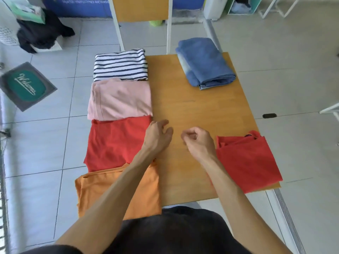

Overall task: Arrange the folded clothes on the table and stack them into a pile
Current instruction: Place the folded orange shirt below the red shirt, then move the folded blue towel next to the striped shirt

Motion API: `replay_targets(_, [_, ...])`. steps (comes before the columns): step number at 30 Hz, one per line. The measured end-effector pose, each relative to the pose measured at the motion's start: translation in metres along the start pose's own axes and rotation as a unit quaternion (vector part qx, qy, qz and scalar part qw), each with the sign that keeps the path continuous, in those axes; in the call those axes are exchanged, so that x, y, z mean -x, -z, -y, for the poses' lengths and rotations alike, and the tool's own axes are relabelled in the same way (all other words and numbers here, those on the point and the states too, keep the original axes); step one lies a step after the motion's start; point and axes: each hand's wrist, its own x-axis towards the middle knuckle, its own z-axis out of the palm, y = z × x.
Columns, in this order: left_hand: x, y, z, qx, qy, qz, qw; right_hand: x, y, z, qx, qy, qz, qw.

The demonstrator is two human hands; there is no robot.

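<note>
While both bare forearms reach over the near edge, the wooden table (198, 110) carries six folded garments, none yet stacked. Four lie in a column along the table's 9 o'clock side, each overhanging that edge: the striped shirt (120, 65) at the far end, the pink garment (119, 99) touching it on the near side, then the red garment (115, 142), then the orange garment (117, 189) nearest the person, its far edge overlapping the red one. Folded blue jeans (205, 63) lie at the table's 1 o'clock corner, turned at an angle to the edges and well apart from the column. A second red garment (245, 160) lies at 4 o'clock, its corner past the right edge. The left hand (157, 136) hovers at the right border of the red garment in the column, fingers loosely bent and slightly spread, holding nothing; whether it touches the cloth cannot be told. The right hand (197, 142) is over bare wood just beside the second red garment, fingers curled inward toward the thumb, with nothing visible in its grasp. The two hands are near each other at table centre, not touching. Beyond the table at 12 o'clock stands a chair (140, 9) with a wooden back. On the tiled floor (293, 70) at 9 o'clock lies a welcome mat (27, 86), and at 10 o'clock a dark cloth heap (42, 32).
</note>
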Motion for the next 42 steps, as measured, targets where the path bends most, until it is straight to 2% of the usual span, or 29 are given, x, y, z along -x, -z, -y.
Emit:
replay_targets(5, [-0.042, -0.011, -0.020, 0.020, 0.008, 0.039, 0.999, -0.040, 0.023, 0.006, -0.025, -0.004, -0.043, 0.999])
replay_targets(12, [-0.106, -0.021, -0.035, 0.038, 0.049, 0.068, 0.996, -0.104, 0.044, 0.026, -0.004, -0.005, -0.040, 0.999])
replay_targets(16, [-0.142, -0.025, -0.042, 0.010, 0.054, 0.073, 0.996, -0.153, 0.062, 0.039, -0.032, -0.069, -0.073, 0.994])
replay_targets(20, [-0.177, -0.032, -0.047, -0.008, 0.062, 0.078, 0.995, -0.213, 0.068, 0.056, -0.147, -0.206, -0.071, 0.965])
replay_targets(23, [-0.201, -0.037, -0.049, -0.002, 0.062, 0.086, 0.994, -0.265, 0.059, 0.069, -0.260, -0.214, -0.125, 0.933])
replay_targets(28, [-0.236, -0.032, -0.045, 0.013, 0.089, 0.056, 0.994, -0.330, 0.038, 0.061, -0.330, -0.251, -0.162, 0.895])
replay_targets(30, [-0.247, -0.032, -0.039, 0.035, 0.112, 0.054, 0.992, -0.331, 0.042, 0.064, -0.352, -0.235, -0.149, 0.894])
replay_targets(34, [-0.262, -0.031, -0.027, 0.120, 0.182, 0.024, 0.976, -0.321, 0.071, 0.031, -0.317, -0.223, -0.075, 0.919])
replay_targets(38, [-0.272, -0.030, -0.025, 0.043, 0.177, -0.082, 0.980, -0.301, 0.106, -0.005, -0.252, -0.208, 0.042, 0.944])
replay_targets(39, [-0.276, -0.028, -0.026, 0.042, 0.175, -0.086, 0.980, -0.296, 0.113, -0.012, -0.232, -0.204, 0.065, 0.949])
replay_targets(42, [-0.284, -0.023, -0.031, 0.062, 0.182, -0.004, 0.981, -0.283, 0.123, -0.026, -0.166, -0.192, 0.109, 0.961])
